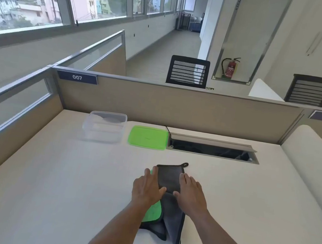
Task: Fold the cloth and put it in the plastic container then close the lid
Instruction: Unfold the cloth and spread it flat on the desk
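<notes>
Two bare hands lie flat on a dark grey cloth [169,180] in the middle of the white tabletop [48,178]. The left hand [147,188] presses on the left edge of the cloth, and the right hand [192,194] presses on the right edge. The grip of each hand is apart, with fingers spread wide and palms down, so the hands push on the cloth and do not pinch it. The cloth is folded into a long strip that runs from near the person toward the far side. A bright green side of the cloth peeks out under the left wrist. A small black loop [185,164] sticks out at the far right corner of the cloth. The near end of the cloth is bunched and a bit messy. Farther back on the tabletop stands a clear plastic container [104,127], open on top. Just to the right of it lies the green lid [148,137], flat and close beside the container. To the right of the lid is an open cable slot [212,147] in the tabletop. The cloth is well apart from the container and the lid.
</notes>
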